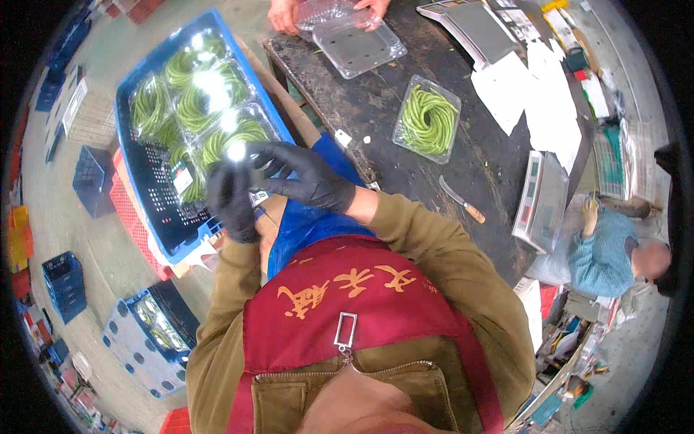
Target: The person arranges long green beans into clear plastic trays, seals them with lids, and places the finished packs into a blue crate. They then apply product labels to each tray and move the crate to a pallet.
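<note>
My left hand (232, 198), in a black glove, is at the near right part of a blue plastic crate (142, 198). My gloved right hand (317, 176) reaches in from the right, and its fingers meet the left hand. What lies between the fingers is hidden by glare and the gloves. A white label with black print (259, 197) shows just below them. Inside the crate, clear plastic clamshell packs hold coiled long green beans (149, 106). One pack beside my left hand bears a green and white label (182, 177).
On the dark worktable (374, 130) lie a filled bean pack (428, 119), a wooden-handled curved knife (461, 199), scales (542, 200) and white paper (553, 103). Another person's hands (283, 15) hold an open clamshell (358, 46). A seated person (602, 252) is at right.
</note>
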`<action>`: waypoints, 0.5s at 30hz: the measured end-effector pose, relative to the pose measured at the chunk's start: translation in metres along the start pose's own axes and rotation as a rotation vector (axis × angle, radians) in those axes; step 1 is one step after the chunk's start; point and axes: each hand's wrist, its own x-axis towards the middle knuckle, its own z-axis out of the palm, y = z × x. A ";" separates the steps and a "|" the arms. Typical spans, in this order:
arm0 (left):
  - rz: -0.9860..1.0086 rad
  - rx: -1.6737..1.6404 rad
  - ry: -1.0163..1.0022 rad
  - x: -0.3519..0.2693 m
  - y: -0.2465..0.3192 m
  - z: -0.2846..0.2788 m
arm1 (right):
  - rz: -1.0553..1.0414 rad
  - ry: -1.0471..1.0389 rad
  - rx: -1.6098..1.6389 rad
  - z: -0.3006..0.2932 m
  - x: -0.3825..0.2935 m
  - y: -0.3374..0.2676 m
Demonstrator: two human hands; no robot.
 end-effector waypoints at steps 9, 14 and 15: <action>0.213 -0.048 -0.362 -0.014 0.063 0.094 | 0.254 0.318 0.364 -0.057 -0.062 -0.039; 0.431 -0.056 -0.493 -0.021 0.067 0.115 | 0.432 0.295 0.182 -0.078 -0.088 -0.039; 0.523 -0.041 -0.494 -0.022 0.066 0.115 | 0.428 0.288 0.099 -0.082 -0.090 -0.036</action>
